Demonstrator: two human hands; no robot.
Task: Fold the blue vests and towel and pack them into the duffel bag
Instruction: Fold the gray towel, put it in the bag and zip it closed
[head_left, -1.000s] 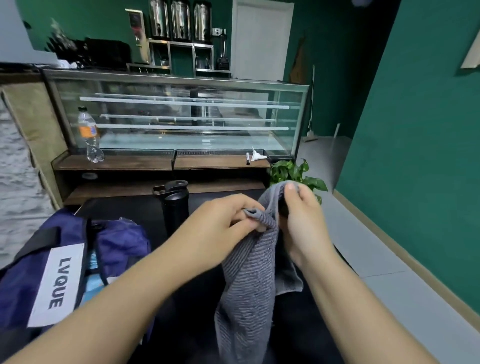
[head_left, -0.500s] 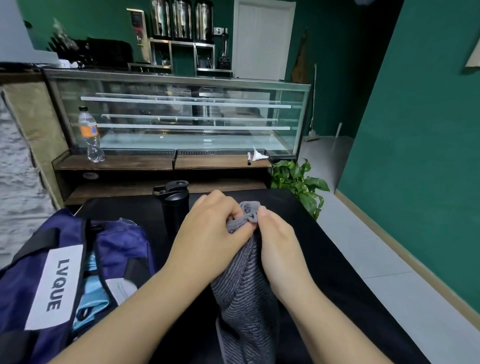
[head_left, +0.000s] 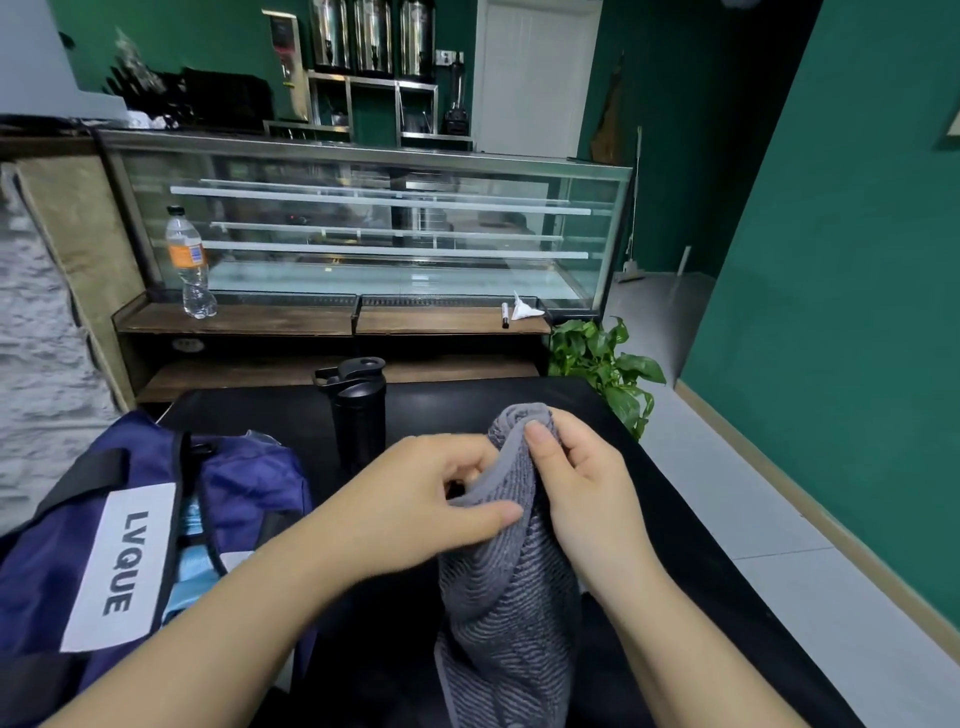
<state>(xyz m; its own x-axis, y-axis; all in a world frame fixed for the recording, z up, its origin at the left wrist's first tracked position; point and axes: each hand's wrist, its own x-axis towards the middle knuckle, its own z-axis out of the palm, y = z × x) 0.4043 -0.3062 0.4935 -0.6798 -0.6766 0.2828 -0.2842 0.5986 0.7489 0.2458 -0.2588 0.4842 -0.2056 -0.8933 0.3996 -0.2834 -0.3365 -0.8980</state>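
Towel-folding is in hand: the left hand (head_left: 415, 499) and right hand (head_left: 582, 478) both pinch the towel's (head_left: 509, 597) top edge, held above the counter (head_left: 691, 519). Next, probably halve it, then pack the bag (head_left: 78, 545) at nine o'clock.

Bare forearms, left hand (head_left: 415, 499) & right hand (head_left: 587, 483) (no sleeves, gloves)

Ribbed grey cloth towel (head_left: 511, 582), glossy black table (head_left: 670, 493), matt nylon-like duffel bag (head_left: 47, 561)
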